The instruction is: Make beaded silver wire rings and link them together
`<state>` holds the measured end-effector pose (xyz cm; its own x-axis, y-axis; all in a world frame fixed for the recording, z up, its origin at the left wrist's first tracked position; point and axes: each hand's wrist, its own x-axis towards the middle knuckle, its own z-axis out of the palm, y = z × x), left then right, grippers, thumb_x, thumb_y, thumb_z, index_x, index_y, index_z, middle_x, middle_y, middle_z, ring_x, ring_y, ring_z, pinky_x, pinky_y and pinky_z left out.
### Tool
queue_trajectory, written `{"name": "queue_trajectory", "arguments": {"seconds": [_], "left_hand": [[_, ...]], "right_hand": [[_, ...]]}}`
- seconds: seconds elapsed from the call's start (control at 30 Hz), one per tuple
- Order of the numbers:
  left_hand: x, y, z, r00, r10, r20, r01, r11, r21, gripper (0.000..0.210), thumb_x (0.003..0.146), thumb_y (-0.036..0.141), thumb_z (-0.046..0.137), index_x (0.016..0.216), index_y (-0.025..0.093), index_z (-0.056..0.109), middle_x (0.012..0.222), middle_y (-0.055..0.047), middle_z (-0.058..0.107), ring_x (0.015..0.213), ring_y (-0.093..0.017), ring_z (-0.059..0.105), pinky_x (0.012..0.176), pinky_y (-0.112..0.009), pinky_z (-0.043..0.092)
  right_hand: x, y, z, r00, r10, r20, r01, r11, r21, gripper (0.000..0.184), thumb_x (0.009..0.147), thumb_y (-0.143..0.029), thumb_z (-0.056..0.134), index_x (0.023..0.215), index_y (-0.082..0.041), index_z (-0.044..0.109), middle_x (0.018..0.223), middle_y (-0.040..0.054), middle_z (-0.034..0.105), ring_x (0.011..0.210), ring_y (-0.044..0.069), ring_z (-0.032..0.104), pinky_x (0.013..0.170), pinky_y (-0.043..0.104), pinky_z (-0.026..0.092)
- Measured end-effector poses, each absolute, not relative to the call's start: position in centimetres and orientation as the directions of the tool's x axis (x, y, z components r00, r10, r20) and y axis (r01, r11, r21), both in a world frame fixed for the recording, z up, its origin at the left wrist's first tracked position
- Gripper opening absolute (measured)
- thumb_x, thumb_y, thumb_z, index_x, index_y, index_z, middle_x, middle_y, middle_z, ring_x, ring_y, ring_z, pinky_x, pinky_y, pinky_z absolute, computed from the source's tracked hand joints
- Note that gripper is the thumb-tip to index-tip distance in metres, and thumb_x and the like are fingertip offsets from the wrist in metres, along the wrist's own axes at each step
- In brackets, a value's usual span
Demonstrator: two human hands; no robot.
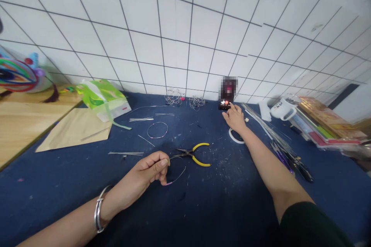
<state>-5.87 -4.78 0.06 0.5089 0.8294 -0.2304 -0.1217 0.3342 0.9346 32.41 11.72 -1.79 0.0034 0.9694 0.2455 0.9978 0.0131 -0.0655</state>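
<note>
My left hand (155, 168) is closed, with thumb and fingers pinching a thin beaded wire (180, 176). Small pink beads show on it just below my fingers, and its far end curves up free. Beyond the wire lie long-nose pliers (191, 153) with yellow handles, their jaws spread a little. My right hand (235, 119) is stretched out to a phone (227, 94) propped against the wall. One fingertip is at the bottom of the lit screen, where round buttons show; the other fingers are apart and hold nothing. Part of the screen is blurred out.
A beaded wire ring (157, 130) and several straight wires (126, 153) lie on the blue cloth. Wire tangles (197, 102) sit by the tiled wall. At right are a white mug (285, 109), books (321, 123) and long wires (272, 133); at left, a green bag (101, 94).
</note>
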Motion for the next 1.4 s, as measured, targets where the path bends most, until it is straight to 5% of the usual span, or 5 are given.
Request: {"name": "queue_trajectory", "arguments": {"seconds": [0.43, 0.63, 0.77, 1.13, 1.4], "left_hand": [[-5.9, -4.8, -0.1, 0.498, 0.837, -0.228, -0.125, 0.329, 0.936, 0.017, 0.089, 0.034, 0.049, 0.085, 0.017, 0.052, 0.07, 0.002, 0.05, 0.061, -0.01, 0.05, 0.063, -0.025, 0.043], [-5.9, -4.8, -0.2, 0.481, 0.851, -0.209, -0.077, 0.279, 0.957, 0.018, 0.09, 0.034, 0.048, 0.084, 0.017, 0.052, 0.068, 0.002, 0.052, 0.061, -0.01, 0.051, 0.061, -0.022, 0.04], [-5.9, -5.1, -0.5, 0.504, 0.848, -0.167, -0.024, 0.207, 0.978, 0.017, 0.091, 0.033, 0.047, 0.087, 0.017, 0.054, 0.069, 0.001, 0.055, 0.065, -0.012, 0.054, 0.067, -0.025, 0.043], [-5.4, -5.4, 0.0, 0.506, 0.847, -0.161, 0.15, 0.097, 0.984, 0.024, 0.09, 0.037, 0.046, 0.083, 0.016, 0.055, 0.061, 0.004, 0.049, 0.054, -0.009, 0.05, 0.059, -0.023, 0.042], [-5.3, -5.4, -0.2, 0.418, 0.891, -0.176, 0.196, 0.101, 0.975, 0.026, 0.089, 0.039, 0.045, 0.077, 0.016, 0.052, 0.066, 0.004, 0.046, 0.054, -0.008, 0.048, 0.057, -0.023, 0.042]], "right_hand": [[29.5, 9.9, 1.7, -0.053, 0.957, 0.285, 0.989, 0.09, -0.119, 0.036, 0.091, -0.041, 0.034, 0.084, -0.014, 0.056, 0.136, 0.0186, 0.04, 0.124, 0.033, 0.029, 0.093, 0.05, 0.03], [21.3, 2.6, 5.3, -0.337, 0.931, 0.137, 0.908, 0.36, -0.213, 0.04, 0.091, -0.048, 0.032, 0.08, -0.02, 0.059, 0.081, 0.0025, 0.065, 0.071, 0.013, 0.056, 0.064, 0.025, 0.038], [16.7, -2.9, 6.5, -0.609, 0.792, 0.044, 0.714, 0.571, -0.406, 0.036, 0.089, -0.048, 0.04, 0.101, -0.019, 0.057, 0.091, 0.004, 0.067, 0.082, 0.016, 0.06, 0.068, 0.026, 0.038], [14.6, -4.9, 2.9, -0.605, 0.785, -0.131, 0.51, 0.256, -0.821, 0.023, 0.091, -0.029, 0.04, 0.082, -0.019, 0.059, 0.066, -0.0029, 0.062, 0.056, 0.006, 0.055, 0.059, 0.018, 0.04], [14.4, -4.5, 1.7, -0.607, 0.771, -0.193, 0.364, 0.053, -0.93, 0.022, 0.089, -0.031, 0.043, 0.087, -0.017, 0.061, 0.061, -0.0038, 0.058, 0.043, 0.004, 0.047, 0.048, 0.017, 0.04]]}}
